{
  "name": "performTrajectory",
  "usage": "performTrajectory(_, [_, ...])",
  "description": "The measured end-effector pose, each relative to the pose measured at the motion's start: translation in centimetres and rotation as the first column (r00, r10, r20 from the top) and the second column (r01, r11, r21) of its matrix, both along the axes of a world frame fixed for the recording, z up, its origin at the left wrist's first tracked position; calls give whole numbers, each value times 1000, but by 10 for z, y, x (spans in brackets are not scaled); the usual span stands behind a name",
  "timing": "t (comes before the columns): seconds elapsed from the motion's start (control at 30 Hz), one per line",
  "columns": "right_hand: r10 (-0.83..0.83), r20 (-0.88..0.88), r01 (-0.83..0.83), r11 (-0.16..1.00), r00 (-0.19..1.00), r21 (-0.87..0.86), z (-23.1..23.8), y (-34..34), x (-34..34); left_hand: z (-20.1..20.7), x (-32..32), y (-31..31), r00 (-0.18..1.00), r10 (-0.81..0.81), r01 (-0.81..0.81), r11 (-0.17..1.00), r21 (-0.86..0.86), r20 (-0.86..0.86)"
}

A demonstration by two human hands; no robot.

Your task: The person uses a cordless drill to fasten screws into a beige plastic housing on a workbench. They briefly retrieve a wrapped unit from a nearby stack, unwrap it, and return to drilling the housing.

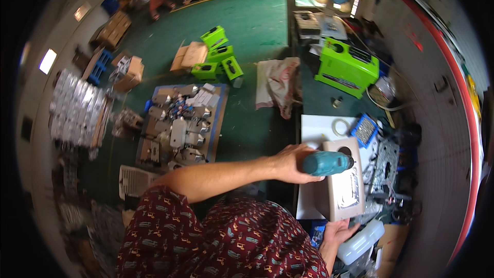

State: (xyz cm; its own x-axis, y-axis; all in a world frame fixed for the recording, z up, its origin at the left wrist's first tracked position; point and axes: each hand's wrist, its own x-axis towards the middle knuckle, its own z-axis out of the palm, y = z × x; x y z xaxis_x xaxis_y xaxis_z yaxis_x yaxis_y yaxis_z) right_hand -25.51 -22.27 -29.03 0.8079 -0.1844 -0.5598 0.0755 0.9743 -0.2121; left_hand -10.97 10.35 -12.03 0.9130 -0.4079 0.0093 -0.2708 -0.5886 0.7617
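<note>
My left hand [292, 163] is wrapped round the grip of a teal power drill [325, 163]. The drill lies across the upper part of a beige box-shaped casing [337, 185], its nose toward the casing's right edge. That casing has a dark round opening near its far end and a shiny panel on its face. At the casing's near end is my right hand [338, 232], touching its lower edge with fingers stretched out to the right. Whether any fingers curl beneath it is hidden. A translucent plastic bottle [360, 242] lies beside my right hand.
The casing stands on a white sheet [314, 126] on the bench. Close by are a tape roll [340, 127], a blue tray of small parts [365, 130] and a bright green machine [348, 67]. Metal parts cover a floor pallet [220, 118] at left; green housings [206, 71] stand beyond.
</note>
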Motion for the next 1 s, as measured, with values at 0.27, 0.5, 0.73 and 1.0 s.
performTrajectory(0.27, [251,-198,-320,738,947,-594,16,20,41,-90,-117,160,846,484,-531,808,-255,-225])
performTrajectory(0.5, [416,-200,-408,503,887,-762,67,72,94,-197,-286,276,366,813,-787,531,315,-453])
performTrajectory(0.73, [545,-246,-447,273,801,-852,104,214,168,-236,-410,291,-83,778,-735,374,566,-622])
performTrajectory(1.0, [950,-259,-430,-163,177,-888,95,430,189,-261,-480,218,-320,695,-743,238,626,-644])
